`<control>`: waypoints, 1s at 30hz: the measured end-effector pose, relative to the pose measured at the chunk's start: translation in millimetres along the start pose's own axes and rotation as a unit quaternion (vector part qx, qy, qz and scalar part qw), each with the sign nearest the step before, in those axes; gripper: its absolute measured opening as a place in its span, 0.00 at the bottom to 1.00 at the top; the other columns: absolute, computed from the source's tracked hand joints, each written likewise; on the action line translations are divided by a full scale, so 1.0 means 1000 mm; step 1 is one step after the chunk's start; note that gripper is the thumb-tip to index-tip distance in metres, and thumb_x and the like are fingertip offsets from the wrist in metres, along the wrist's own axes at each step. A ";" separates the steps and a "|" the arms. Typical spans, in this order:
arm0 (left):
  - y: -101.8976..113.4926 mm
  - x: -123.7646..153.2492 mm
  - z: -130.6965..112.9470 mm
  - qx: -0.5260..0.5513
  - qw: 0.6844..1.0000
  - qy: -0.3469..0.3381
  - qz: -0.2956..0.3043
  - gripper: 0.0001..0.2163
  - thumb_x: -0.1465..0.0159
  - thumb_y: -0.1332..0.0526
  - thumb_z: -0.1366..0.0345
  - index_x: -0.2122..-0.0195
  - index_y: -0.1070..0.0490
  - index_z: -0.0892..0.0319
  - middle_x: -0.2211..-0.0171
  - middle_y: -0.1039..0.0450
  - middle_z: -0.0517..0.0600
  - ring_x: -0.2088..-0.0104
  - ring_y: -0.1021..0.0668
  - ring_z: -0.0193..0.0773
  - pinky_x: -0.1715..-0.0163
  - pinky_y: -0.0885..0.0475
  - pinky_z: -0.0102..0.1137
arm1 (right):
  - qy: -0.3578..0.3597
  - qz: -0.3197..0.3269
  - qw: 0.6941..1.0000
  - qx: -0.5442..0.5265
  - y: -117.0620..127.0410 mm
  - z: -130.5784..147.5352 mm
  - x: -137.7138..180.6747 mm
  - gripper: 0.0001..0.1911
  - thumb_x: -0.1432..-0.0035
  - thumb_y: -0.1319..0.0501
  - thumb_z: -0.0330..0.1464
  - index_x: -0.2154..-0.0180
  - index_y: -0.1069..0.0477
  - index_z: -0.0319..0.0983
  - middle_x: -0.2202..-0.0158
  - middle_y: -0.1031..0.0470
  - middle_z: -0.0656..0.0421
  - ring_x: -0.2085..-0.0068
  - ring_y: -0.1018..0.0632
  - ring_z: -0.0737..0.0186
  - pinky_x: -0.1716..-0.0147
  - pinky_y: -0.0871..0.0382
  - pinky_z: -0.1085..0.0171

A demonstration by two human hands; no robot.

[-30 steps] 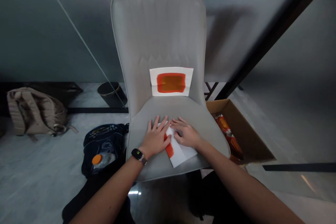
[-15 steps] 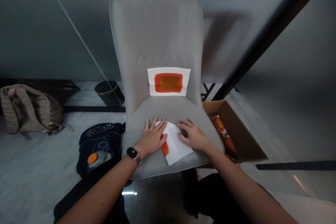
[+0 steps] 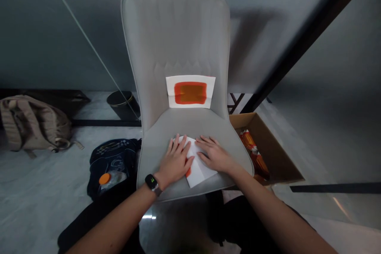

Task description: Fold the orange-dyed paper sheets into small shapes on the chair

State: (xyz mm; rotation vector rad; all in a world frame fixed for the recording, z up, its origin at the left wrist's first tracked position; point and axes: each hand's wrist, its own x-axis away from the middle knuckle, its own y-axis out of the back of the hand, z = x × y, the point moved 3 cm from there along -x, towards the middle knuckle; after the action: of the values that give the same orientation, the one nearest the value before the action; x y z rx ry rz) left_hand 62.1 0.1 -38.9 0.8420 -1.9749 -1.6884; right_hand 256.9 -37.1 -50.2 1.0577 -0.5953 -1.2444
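A folded white sheet of paper [image 3: 199, 172] lies on the seat of a grey chair [image 3: 160, 137]. An orange-red painted patch shows along its left side, partly under my fingers. My left hand [image 3: 176, 160] rests flat on the paper's left part, fingers stretched out, a watch [image 3: 151, 182] on that wrist. On the paper's upper right lies my right hand [image 3: 214, 154], its fingers spread and pressing lightly. A second white sheet [image 3: 171, 91] with an orange-red rectangle around a brown-orange one [image 3: 192, 93] leans against the backrest.
Right of the chair stands an open cardboard box [image 3: 278, 162] holding several orange-and-white folded papers [image 3: 254, 152]. To the left are a dark blue bag [image 3: 108, 152], a bottle with an orange cap [image 3: 104, 179], a black bin [image 3: 122, 105] and a beige backpack [image 3: 38, 123]. A wall is behind the chair.
My left hand has slid right over the paper, covering more of the orange patch. My right hand has shifted slightly left. The leaning sheet stays in place.
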 end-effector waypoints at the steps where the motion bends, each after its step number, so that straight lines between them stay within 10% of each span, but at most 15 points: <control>1: -0.001 0.004 -0.005 -0.002 1.000 0.021 -0.010 0.30 0.26 0.48 0.50 0.28 0.42 0.64 0.25 0.52 0.61 0.25 0.52 0.61 0.29 0.51 0.56 | -0.004 0.001 1.000 0.001 0.000 0.000 -0.001 0.25 0.30 0.42 0.35 0.34 0.32 0.42 0.33 0.31 0.51 0.30 0.35 0.45 0.32 0.43 0.36; 8: -0.004 0.007 0.008 0.011 0.999 -0.014 0.039 0.41 0.29 0.50 0.37 0.25 0.50 0.64 0.25 0.56 0.66 0.25 0.51 0.62 0.29 0.50 0.56 | -0.007 0.011 1.000 -0.016 0.020 0.004 0.003 0.25 0.32 0.38 0.38 0.35 0.31 0.42 0.32 0.32 0.49 0.31 0.33 0.45 0.33 0.39 0.40; 13: 0.013 -0.001 0.032 0.019 0.996 -0.036 0.074 0.39 0.28 0.47 0.41 0.26 0.50 0.63 0.24 0.57 0.63 0.25 0.53 0.60 0.28 0.53 0.54 | 0.014 0.085 0.995 -0.044 0.035 0.006 0.025 0.45 0.51 0.24 0.49 0.34 0.32 0.48 0.29 0.38 0.50 0.31 0.34 0.39 0.34 0.36 0.40; 18: 0.025 0.025 -0.015 0.036 0.999 -0.030 0.024 0.36 0.31 0.41 0.42 0.29 0.43 0.58 0.25 0.54 0.61 0.26 0.50 0.61 0.28 0.51 0.56 | -0.001 0.118 0.992 -0.033 0.033 0.002 0.039 0.52 0.59 0.19 0.44 0.33 0.34 0.50 0.29 0.39 0.51 0.31 0.35 0.38 0.34 0.35 0.41; 23: 0.037 0.025 -0.037 0.066 0.986 -0.149 0.034 0.26 0.30 0.37 0.50 0.36 0.34 0.56 0.33 0.37 0.58 0.34 0.35 0.56 0.33 0.39 0.51 | -0.006 0.099 0.994 -0.055 0.036 0.002 0.037 0.41 0.49 0.24 0.39 0.35 0.31 0.49 0.31 0.34 0.52 0.32 0.32 0.42 0.35 0.35 0.43; 30: 0.043 0.009 0.013 0.103 0.985 -0.141 0.005 0.12 0.29 0.41 0.72 0.46 0.29 0.56 0.43 0.30 0.56 0.43 0.26 0.49 0.42 0.28 0.48 | 0.008 0.084 0.994 -0.076 0.042 0.009 0.024 0.16 0.35 0.34 0.36 0.46 0.22 0.44 0.40 0.25 0.53 0.40 0.25 0.50 0.39 0.31 0.49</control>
State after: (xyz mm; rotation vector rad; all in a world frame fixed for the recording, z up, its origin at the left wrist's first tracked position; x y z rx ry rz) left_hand 39.9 7.1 -0.2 0.6884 -2.3715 -1.6959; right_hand 274.5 -64.1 -13.4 0.8731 -0.5562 -1.1143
